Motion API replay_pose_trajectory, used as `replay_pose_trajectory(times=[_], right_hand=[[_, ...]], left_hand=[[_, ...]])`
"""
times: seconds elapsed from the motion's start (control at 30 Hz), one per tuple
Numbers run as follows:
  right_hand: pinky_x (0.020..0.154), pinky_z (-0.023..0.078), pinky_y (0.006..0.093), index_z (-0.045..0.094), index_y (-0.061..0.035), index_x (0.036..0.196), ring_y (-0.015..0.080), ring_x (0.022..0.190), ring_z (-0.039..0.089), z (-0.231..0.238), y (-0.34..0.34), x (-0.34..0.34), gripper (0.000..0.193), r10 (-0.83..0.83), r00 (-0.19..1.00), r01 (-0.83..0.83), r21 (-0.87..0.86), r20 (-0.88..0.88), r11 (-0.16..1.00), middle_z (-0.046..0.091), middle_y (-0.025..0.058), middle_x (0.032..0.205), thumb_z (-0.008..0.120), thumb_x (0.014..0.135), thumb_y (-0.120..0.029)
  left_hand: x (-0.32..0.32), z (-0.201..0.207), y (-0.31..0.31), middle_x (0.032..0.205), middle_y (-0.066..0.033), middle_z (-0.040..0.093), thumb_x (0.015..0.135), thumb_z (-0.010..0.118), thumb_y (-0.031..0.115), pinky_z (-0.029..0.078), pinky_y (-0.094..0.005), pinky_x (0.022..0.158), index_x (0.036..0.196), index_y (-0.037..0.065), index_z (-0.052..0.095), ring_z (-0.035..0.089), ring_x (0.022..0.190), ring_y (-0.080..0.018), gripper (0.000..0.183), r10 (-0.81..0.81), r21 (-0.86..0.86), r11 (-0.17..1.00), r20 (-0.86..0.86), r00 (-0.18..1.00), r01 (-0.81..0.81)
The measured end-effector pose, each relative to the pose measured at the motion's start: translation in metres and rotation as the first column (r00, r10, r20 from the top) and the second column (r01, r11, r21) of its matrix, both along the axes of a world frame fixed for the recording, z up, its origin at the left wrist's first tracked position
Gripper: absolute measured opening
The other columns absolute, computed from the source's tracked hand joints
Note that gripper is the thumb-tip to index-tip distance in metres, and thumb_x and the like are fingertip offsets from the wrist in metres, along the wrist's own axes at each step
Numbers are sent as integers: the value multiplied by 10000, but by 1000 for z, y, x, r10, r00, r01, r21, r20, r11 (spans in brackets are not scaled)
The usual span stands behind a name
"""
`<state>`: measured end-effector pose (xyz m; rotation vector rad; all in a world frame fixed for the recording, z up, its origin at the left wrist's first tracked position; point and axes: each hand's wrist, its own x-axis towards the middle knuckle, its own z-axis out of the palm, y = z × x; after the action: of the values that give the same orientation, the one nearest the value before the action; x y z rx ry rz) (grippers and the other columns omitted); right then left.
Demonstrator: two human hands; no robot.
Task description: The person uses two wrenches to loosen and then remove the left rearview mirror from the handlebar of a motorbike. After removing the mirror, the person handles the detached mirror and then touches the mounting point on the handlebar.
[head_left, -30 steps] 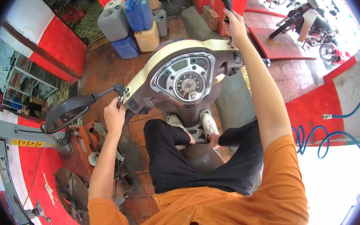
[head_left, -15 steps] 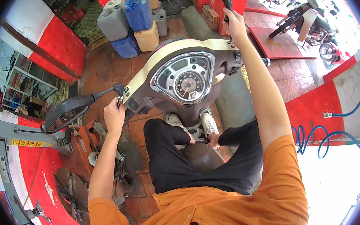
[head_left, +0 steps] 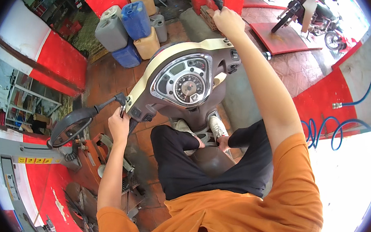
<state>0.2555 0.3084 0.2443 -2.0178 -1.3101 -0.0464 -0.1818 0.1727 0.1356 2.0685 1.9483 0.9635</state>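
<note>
Head view puts me astride a cream and brown scooter (head_left: 177, 78), which fills the middle of the picture with its handlebar turned so that the right end points away and the left end comes near. It is the biggest thing here; the person's black trousers and orange shirt take up the lower half, and pale shoes rest on the footboard under the round instrument cluster (head_left: 183, 83).

Around it, a cluster of plastic jerrycans (head_left: 131, 29), grey, blue and tan, stands on the brick floor just ahead and left of the front. A parked motorcycle (head_left: 309, 14) sits well apart at the upper right on a red ramp, and a coiled blue air hose (head_left: 330, 127) lies near the right wall. An orange machine stand is low on the left.

Smaller now: the round mirror (head_left: 72, 126) sticks out on its stalk beyond the left grip. My left hand (head_left: 118, 126) is closed round the left handlebar grip, just beside the brake lever. My right hand (head_left: 227, 23) is closed over the far right grip, arm stretched out full.

What worries me is the turned bar with the right arm at full reach: I judge a sudden twist of that grip, if the engine is running, could lurch the scooter toward the jerrycans. With both feet up on the footboard, a lean either way could tip it against the stand on the left.
</note>
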Motion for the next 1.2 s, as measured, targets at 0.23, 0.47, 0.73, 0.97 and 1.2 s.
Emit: replay_pose_trajectory(times=[0.23, 0.47, 0.73, 0.97, 1.2], right_hand=[[857, 520, 466, 681, -51, 1083, 322, 938, 676, 42, -1, 6, 399, 376, 904, -240, -484, 205, 841, 689, 170, 960, 473, 861, -309], [831, 490, 489, 614, -97, 1124, 379, 973, 634, 40, -48, 23, 324, 608, 775, -515, -386, 172, 765, 669, 183, 1017, 504, 934, -336], [849, 488, 484, 634, -90, 1120, 380, 1004, 624, 36, -47, 19, 389, 588, 801, -543, -279, 109, 792, 661, 182, 1075, 524, 914, -401], [774, 504, 391, 638, -88, 1094, 293, 863, 674, 28, -49, 16, 348, 516, 848, -529, -248, -119, 812, 704, 114, 886, 531, 916, -367], [788, 484, 391, 630, -90, 1088, 300, 867, 656, 9, -39, 24, 345, 610, 793, -609, -34, 8, 792, 691, 103, 887, 496, 932, -367]], left_hand=[[2, 0, 0, 734, -251, 601, 843, 581, 124, 454, -476, 651, 829, -6, 588, 586, 753, -452, 131, 16, -30, 999, -10, 1000, -16], [2, -2, 1, 710, -254, 590, 854, 578, 138, 441, -479, 627, 818, 4, 588, 580, 734, -454, 139, 8, -1, 1000, -41, 999, -8], [-2, -4, -8, 690, -205, 610, 825, 582, 153, 451, -470, 607, 901, 82, 593, 626, 700, -406, 105, -3, 71, 997, 6, 1000, 3], [-6, 7, -57, 752, -135, 652, 889, 629, 268, 497, -419, 612, 1040, 62, 509, 656, 692, -342, 282, -125, 168, 977, -48, 991, 131], [19, 8, -115, 893, -173, 642, 928, 630, 180, 518, -389, 636, 1131, 4, 363, 666, 712, -317, 379, -418, 213, 897, 119, 901, 388]])
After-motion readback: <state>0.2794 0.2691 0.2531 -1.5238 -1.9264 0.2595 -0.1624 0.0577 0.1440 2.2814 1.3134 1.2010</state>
